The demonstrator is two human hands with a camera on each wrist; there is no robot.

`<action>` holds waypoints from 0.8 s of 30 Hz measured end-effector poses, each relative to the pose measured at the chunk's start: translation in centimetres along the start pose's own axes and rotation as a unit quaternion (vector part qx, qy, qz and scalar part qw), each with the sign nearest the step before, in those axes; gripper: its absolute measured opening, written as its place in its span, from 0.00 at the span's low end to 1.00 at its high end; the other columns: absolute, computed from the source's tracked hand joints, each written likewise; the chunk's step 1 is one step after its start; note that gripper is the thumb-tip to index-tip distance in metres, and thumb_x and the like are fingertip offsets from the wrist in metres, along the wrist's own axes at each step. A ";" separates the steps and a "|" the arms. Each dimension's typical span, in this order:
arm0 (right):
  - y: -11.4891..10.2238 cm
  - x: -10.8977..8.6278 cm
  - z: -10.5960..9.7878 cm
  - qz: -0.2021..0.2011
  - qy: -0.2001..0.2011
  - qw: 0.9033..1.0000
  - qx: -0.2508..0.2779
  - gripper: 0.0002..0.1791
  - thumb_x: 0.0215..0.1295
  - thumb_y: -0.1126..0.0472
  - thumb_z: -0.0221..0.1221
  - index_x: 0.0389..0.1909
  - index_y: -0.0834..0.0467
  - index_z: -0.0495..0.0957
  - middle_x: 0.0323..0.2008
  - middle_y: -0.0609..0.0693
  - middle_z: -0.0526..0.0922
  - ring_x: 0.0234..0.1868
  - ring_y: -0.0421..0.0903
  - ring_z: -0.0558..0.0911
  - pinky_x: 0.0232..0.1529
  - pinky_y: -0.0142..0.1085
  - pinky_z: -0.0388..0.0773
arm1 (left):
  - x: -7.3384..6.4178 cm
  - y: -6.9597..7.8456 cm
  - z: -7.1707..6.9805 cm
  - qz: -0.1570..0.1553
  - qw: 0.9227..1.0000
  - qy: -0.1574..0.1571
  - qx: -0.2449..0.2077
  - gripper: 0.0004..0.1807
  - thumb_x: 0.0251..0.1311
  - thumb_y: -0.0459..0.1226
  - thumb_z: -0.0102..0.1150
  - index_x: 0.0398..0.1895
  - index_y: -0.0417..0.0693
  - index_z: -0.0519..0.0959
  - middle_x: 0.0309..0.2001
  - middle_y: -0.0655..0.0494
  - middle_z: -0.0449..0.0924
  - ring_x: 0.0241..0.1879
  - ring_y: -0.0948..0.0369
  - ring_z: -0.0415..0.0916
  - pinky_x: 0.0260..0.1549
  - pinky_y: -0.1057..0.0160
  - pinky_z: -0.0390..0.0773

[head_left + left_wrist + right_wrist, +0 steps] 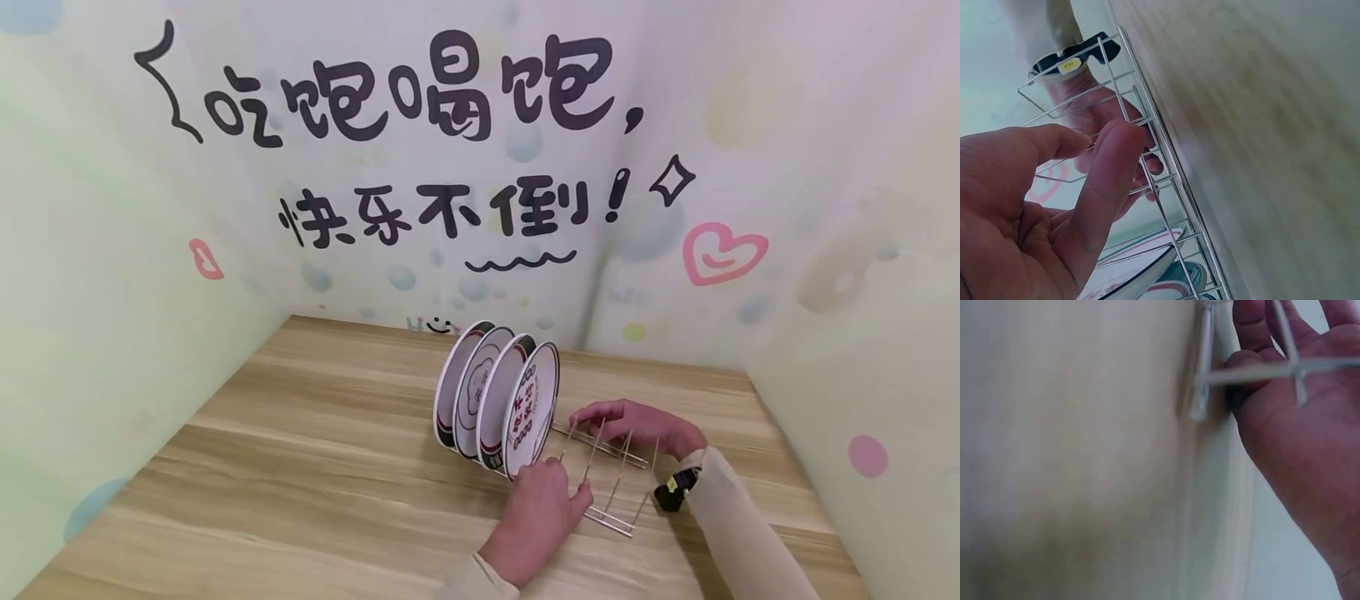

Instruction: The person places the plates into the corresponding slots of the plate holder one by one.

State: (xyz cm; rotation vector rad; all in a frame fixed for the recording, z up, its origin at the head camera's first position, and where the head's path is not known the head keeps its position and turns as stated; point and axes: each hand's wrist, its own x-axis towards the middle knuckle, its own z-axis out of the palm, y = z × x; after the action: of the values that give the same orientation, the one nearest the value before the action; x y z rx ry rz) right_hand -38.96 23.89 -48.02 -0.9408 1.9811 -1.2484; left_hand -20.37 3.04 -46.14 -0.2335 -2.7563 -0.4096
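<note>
A silver wire dish rack [611,523] stands on the wooden table, with several round white printed plates [536,408] upright in its left part. The right part of its upright wires holds no plates. My left hand [536,512] grips the rack's near side beside the rightmost plate; in the left wrist view its thumb and index finger [1116,156] are bent at the wires. At the far side, my right hand [637,425] holds the rack with fingers curled at its lower rail, seen through the wires in the right wrist view.
The wooden table [300,450] reaches back to a printed wall [360,275] with black writing, and side walls rise at left and right. A black wrist camera [675,490] sits on the right wrist near the rack's right end.
</note>
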 end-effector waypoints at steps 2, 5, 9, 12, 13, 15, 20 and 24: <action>-0.2 0.0 0.4 0.001 0.006 1.000 -0.014 0.28 0.67 0.63 0.62 0.68 0.66 0.75 0.68 0.64 0.75 0.65 0.55 0.74 0.60 0.31 0.72 | -0.3 -0.5 -0.3 -0.011 0.999 -0.010 -0.032 0.24 0.63 0.53 0.65 0.21 0.41 0.79 0.20 0.49 0.77 0.23 0.50 0.79 0.21 0.59 0.75; -0.4 -0.1 1.1 -0.001 0.013 0.999 -0.037 0.26 0.67 0.63 0.64 0.65 0.65 0.77 0.65 0.62 0.77 0.63 0.53 0.75 0.60 0.31 0.73 | -0.7 -1.5 -0.8 -0.026 0.996 -0.022 -0.077 0.23 0.59 0.51 0.67 0.21 0.41 0.79 0.20 0.48 0.77 0.23 0.48 0.79 0.21 0.57 0.75; -0.7 -0.2 2.1 -0.002 0.019 0.998 -0.061 0.24 0.68 0.61 0.65 0.64 0.60 0.79 0.62 0.59 0.80 0.61 0.51 0.77 0.59 0.34 0.75 | -0.9 -3.3 -1.3 -0.028 0.992 -0.043 -0.118 0.21 0.55 0.50 0.70 0.17 0.46 0.75 0.17 0.53 0.74 0.19 0.51 0.74 0.17 0.59 0.70; -1.0 -0.7 2.9 0.001 0.030 0.996 -0.084 0.24 0.68 0.58 0.67 0.64 0.56 0.80 0.59 0.54 0.81 0.59 0.51 0.79 0.59 0.36 0.76 | -1.0 -4.6 -1.9 -0.023 0.987 -0.071 -0.141 0.20 0.54 0.50 0.71 0.17 0.48 0.75 0.18 0.56 0.74 0.19 0.55 0.71 0.18 0.62 0.69; -1.2 -0.8 3.2 -0.001 0.031 0.995 -0.093 0.24 0.68 0.57 0.67 0.63 0.55 0.80 0.59 0.53 0.82 0.58 0.51 0.79 0.58 0.37 0.77 | -1.0 -5.1 -2.1 -0.021 0.985 -0.082 -0.147 0.20 0.53 0.50 0.71 0.18 0.47 0.77 0.19 0.57 0.75 0.21 0.57 0.71 0.20 0.63 0.71; -1.5 -0.9 3.9 -0.007 0.034 0.993 -0.114 0.24 0.67 0.56 0.68 0.63 0.55 0.81 0.54 0.51 0.83 0.53 0.49 0.80 0.55 0.37 0.78 | -1.1 -6.0 -2.7 -0.029 0.978 -0.108 -0.177 0.18 0.54 0.50 0.71 0.26 0.44 0.82 0.21 0.56 0.78 0.19 0.59 0.74 0.21 0.63 0.74; -2.5 -1.1 5.4 -0.029 0.036 0.984 -0.170 0.22 0.65 0.53 0.70 0.59 0.52 0.83 0.33 0.46 0.81 0.32 0.40 0.76 0.36 0.33 0.77 | -1.2 -8.4 -3.9 -0.059 0.946 -0.172 -0.267 0.22 0.54 0.46 0.71 0.45 0.39 0.84 0.14 0.58 0.76 0.07 0.64 0.72 0.09 0.65 0.72; -3.5 -1.3 6.9 -0.042 0.034 0.981 -0.184 0.17 0.65 0.53 0.70 0.52 0.54 0.85 0.25 0.43 0.77 0.24 0.34 0.72 0.28 0.29 0.72 | -1.2 -10.2 -4.5 -0.049 0.934 -0.196 -0.295 0.19 0.54 0.44 0.70 0.46 0.42 0.85 0.07 0.61 0.69 0.06 0.65 0.67 0.07 0.67 0.67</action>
State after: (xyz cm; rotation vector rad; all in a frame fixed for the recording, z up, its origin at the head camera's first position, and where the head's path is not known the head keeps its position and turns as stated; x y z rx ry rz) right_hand -31.95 20.48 -47.16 -1.1805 2.2969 -0.9840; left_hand -19.97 -8.08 -45.11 -0.3529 -2.9498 -1.3536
